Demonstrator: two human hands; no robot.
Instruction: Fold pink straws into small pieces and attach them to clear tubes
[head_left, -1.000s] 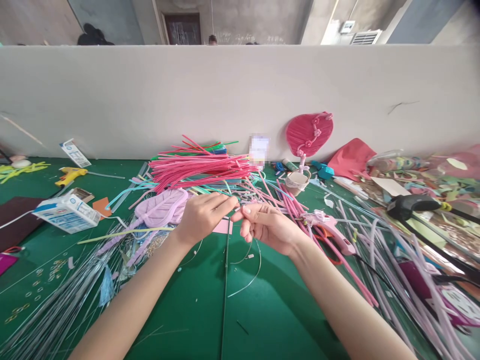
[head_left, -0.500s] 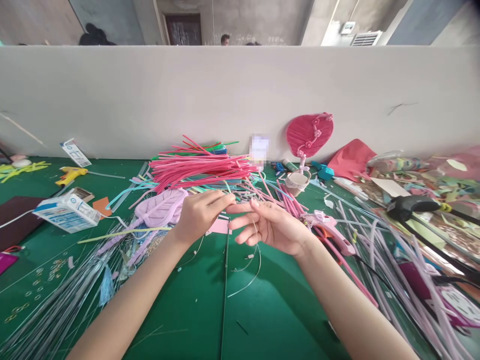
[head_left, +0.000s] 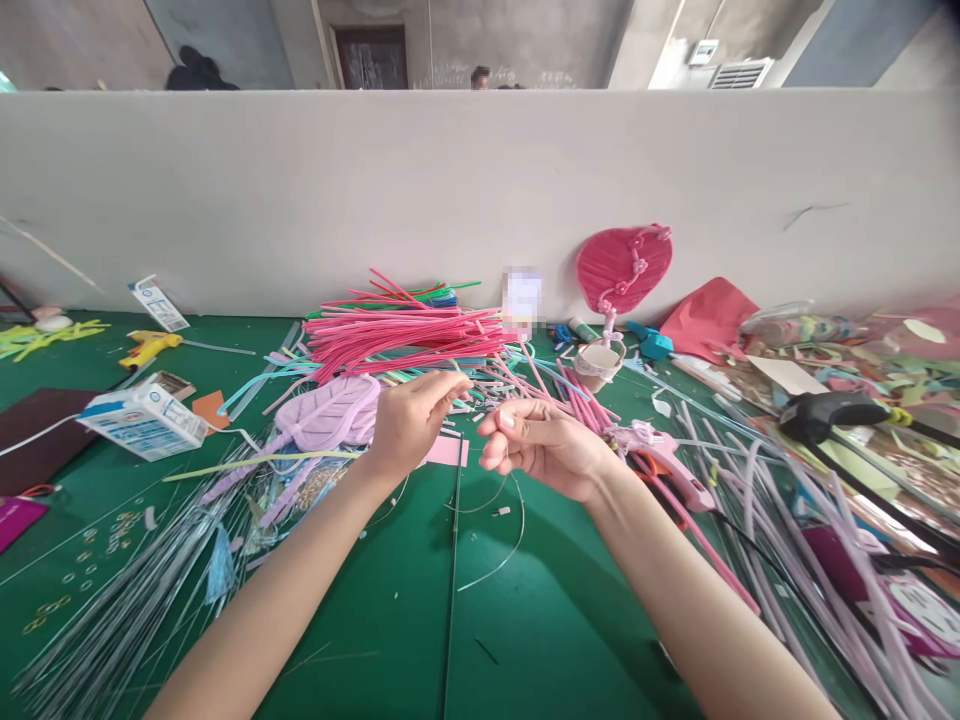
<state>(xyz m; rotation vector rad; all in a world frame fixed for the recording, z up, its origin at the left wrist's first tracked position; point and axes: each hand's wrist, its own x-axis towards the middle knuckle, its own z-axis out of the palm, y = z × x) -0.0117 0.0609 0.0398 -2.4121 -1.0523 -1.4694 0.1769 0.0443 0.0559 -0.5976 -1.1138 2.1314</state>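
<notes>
My right hand [head_left: 551, 445] is closed in a pinch, palm partly turned up. A thin pale cord [head_left: 520, 535] hangs from its fingers in loose curves over the green table [head_left: 390, 620]. Across a small gap, my left hand [head_left: 411, 420] has its thumb and fingers pressed together; whatever lies between them is too small to make out. Beneath the hands lies a pink card [head_left: 448, 452]. A leaf-shaped lilac piece [head_left: 327, 410] rests beside my left hand.
Pink and red fuzzy stems [head_left: 405, 340] are heaped at the back. A pink glue gun [head_left: 679, 475] lies right, a yellow one [head_left: 151, 348] left. A milk carton [head_left: 146, 420], wire bundles [head_left: 112, 610] and a cup [head_left: 598, 362] stand or lie around. A white partition [head_left: 300, 200] closes the back.
My hands, touching at the fingertips before, have come apart. The right fingers have curled in, and the cord still hangs from that hand.
</notes>
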